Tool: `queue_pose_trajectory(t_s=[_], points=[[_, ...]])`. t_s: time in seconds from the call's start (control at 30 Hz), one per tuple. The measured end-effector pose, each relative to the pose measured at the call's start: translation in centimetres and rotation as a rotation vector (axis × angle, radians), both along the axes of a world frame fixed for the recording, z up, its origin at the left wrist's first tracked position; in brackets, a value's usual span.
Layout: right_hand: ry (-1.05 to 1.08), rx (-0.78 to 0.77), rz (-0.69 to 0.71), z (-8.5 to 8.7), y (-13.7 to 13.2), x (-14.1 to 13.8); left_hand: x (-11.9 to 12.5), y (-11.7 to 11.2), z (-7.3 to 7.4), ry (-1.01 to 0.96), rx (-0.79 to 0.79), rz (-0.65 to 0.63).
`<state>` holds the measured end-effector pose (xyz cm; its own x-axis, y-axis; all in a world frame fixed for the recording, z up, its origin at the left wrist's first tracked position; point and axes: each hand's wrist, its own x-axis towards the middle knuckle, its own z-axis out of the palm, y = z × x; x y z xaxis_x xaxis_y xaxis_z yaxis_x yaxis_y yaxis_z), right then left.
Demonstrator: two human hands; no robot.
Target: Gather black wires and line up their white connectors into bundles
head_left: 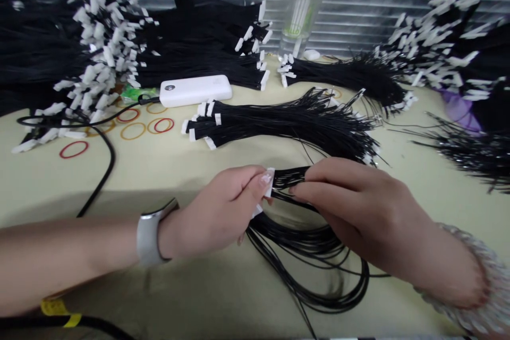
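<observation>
Between finger and thumb, my left hand (pixel 235 196) pinches a white connector (pixel 270 183) from which several thin black wires run to the right. A second white connector (pixel 257 211) shows just below, under the same fingers, with black wires (pixel 303 234) looping down and back. My right hand (pixel 358 202) is closed on the wires a short way right of the connector, its fingertips pressed together; exactly which strands it holds is partly hidden. Just beyond both hands lies a bundle of black wires (pixel 279 122) with white connectors at its left end.
A white power bank (pixel 195 90) with a black cable lies at the back, near red and yellow rubber bands (pixel 133 130). A clear bottle (pixel 300 16) stands by the blinds. Large piles of connector wires (pixel 107 48) sit back left, with more loose wires (pixel 474 154) at right.
</observation>
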<state>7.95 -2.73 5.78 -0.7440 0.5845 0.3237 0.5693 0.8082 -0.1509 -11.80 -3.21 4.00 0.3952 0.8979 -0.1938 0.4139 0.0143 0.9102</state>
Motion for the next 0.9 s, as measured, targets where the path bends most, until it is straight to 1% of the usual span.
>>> queue_pose_trajectory(t_s=[0.1, 0.17, 0.27, 0.37, 0.57, 0.73, 0.9], points=[[-0.006, 0.053, -0.001, -0.2, -0.2, 0.2, 0.0, -0.1, 0.0, -0.003, 0.007, 0.004], [-0.024, 0.115, 0.006, -0.1, -0.3, 0.1, 0.0, -0.1, 0.0, -0.004, 0.007, 0.001], [-0.074, 0.216, 0.009, 0.3, -0.6, -0.2, 0.0, -0.1, 0.1, 0.009, -0.002, 0.004], [-0.089, 0.273, 0.009, 1.0, -0.7, -0.8, 0.0, -0.1, 0.2, 0.026, -0.009, 0.007], [-0.092, 0.443, 0.089, 1.6, -0.8, -1.2, 0.1, -0.1, 0.4, 0.021, -0.041, -0.02], [-0.104, 0.508, 0.167, 1.6, -0.8, -0.7, 0.2, 0.0, 0.7, 0.025, -0.007, -0.026], [-0.071, 0.53, 0.222, 1.6, -0.7, -0.4, 0.1, 0.0, 0.6, 0.013, -0.047, -0.021]])
